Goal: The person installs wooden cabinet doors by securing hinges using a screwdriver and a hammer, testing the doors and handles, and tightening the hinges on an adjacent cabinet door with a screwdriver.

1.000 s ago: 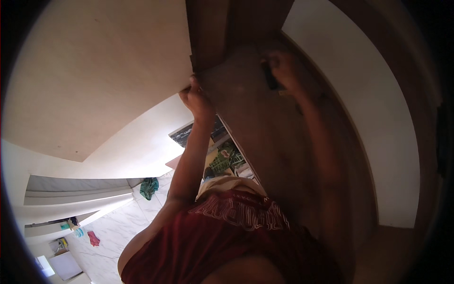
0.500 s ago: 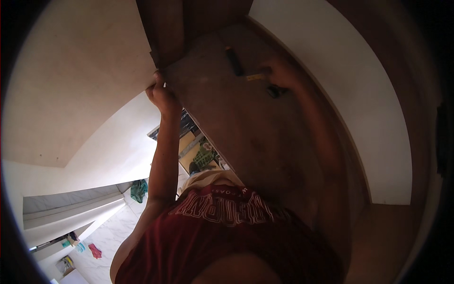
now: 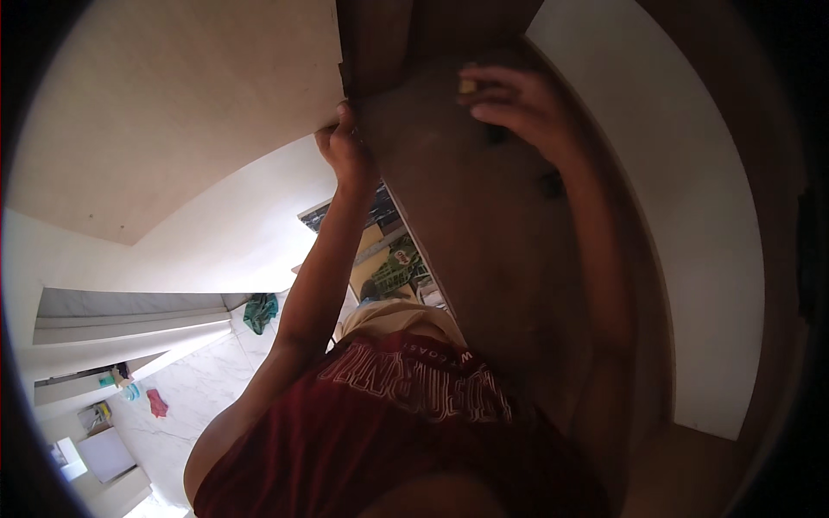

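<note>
My left hand is closed on the lower corner of a large pale wooden panel, with the thumb up beside a dark upright board. Over a dim brown surface, my right hand is raised with bent fingers. Between its fingertips is a small yellowish piece, too small to name. Below that hand, a dark object is partly hidden by it. Another small black object lies beside my right forearm, its kind lost in the shadow.
A curved white panel with a brown edge borders the right side. Printed packages or sheets show below, past the brown surface's edge. At lower left, a green cloth and a red cloth lie on a white marbled floor.
My right hand has lifted from the brown surface and moved up, now with the yellowish piece at its fingertips. The view has shifted, while my left hand keeps its hold on the panel.
</note>
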`<state>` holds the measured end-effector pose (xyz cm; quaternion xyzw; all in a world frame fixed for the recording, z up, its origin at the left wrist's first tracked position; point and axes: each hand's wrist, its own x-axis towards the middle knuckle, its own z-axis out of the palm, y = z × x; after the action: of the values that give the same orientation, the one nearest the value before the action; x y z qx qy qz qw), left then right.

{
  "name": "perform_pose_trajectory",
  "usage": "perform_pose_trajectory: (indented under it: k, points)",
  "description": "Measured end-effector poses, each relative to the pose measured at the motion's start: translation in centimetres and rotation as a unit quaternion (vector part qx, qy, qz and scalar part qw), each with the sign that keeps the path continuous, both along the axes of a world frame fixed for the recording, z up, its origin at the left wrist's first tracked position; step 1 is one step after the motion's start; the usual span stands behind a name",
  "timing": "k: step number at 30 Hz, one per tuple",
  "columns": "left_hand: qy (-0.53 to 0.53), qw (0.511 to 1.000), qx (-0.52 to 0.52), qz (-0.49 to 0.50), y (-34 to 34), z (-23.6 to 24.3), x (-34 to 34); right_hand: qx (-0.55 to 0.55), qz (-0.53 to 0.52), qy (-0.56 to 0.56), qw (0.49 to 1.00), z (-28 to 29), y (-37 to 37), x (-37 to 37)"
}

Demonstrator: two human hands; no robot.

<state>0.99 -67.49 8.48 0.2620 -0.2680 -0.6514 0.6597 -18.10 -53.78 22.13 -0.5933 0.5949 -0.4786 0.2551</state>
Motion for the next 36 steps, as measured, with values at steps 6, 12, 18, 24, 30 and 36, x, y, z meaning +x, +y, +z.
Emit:
perform_pose_trajectory:
  k: [6,12,18,24,30,36]
  points:
    - [0.01,0.998,0.03,-0.055,0.9,1.3,0.0,-0.093,-0.048,0.199,0.974,-1.5,-8.3,4.4]
    - [0.106,0.992,-0.048,-0.055,-0.3,-0.4,-0.6,-0.129,-0.086,0.03,0.987,-3.8,-13.1,5.6]
    - [-0.126,0.979,-0.155,-0.051,-1.9,-2.5,1.3,-0.145,-0.075,-0.045,0.986,-4.7,-13.3,5.5]
    - [-0.073,0.985,-0.137,-0.077,-1.5,-2.2,1.4,-0.114,-0.109,-0.014,0.987,-4.0,-12.7,6.7]
    - [0.024,0.989,-0.107,-0.097,-0.8,-1.0,0.4,-0.241,-0.189,0.101,0.947,-4.5,-14.2,7.2]
    - [-0.107,0.967,-0.227,-0.039,-3.1,-3.7,1.0,-0.195,-0.151,0.081,0.966,-4.3,-13.8,7.7]
